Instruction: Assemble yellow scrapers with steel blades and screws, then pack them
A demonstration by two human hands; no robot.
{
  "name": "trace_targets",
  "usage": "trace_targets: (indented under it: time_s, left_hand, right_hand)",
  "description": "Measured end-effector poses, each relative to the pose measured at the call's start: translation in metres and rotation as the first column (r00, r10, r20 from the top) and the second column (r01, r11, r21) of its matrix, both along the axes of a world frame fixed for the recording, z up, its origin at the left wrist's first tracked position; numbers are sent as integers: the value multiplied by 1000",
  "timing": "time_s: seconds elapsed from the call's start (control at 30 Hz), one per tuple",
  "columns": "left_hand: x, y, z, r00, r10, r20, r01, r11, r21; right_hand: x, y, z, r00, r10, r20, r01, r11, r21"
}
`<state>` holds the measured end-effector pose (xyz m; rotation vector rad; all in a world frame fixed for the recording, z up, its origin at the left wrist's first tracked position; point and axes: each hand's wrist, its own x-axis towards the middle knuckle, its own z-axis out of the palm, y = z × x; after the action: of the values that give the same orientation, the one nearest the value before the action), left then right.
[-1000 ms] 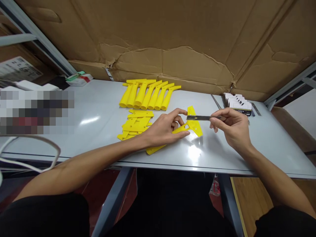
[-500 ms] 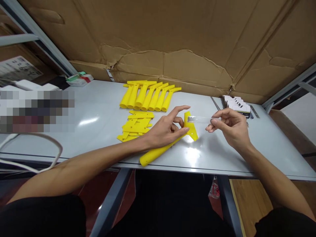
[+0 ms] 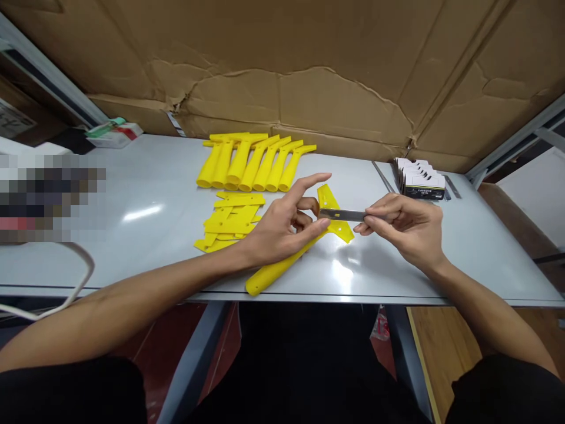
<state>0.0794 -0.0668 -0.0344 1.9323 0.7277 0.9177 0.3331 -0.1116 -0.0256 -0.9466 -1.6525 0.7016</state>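
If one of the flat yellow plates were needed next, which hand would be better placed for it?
Probably the left hand: it is nearer the flat yellow plates, though it holds a yellow tubular handle. The right hand is farther off, pinching a metal strip.

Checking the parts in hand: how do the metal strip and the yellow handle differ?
Colour: the metal strip is dark grey, the yellow handle bright yellow.
Shape: the metal strip is flat and straight; the yellow handle has a round shaft and a wide head.
Hold: the right hand pinches the metal strip; the left hand holds the yellow handle.
Both have holes.
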Motion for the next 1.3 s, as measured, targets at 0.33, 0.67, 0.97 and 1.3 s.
trace_targets:
  time_s: [0.33,0.67,0.97,1.3]
  left_hand:
    - [4,0,-2,996,60,62,-54,995,-87]
    - [10,-5,-5,997,56,46,-49,989,-137]
    - [8,-4,-5,998,-10,57,17,992,-122]
    - [6,-1,0,985,-145,98,169,933,-316]
  right_hand:
    - [11,6,14,955,194,224,-109,933,-343]
    - [-11,7,-9,982,173,74,-126,894,-430]
    - [-12,6,-11,923,173,343,-101,971,-217]
    - [-14,6,-17,915,215,341,-137,961,-239]
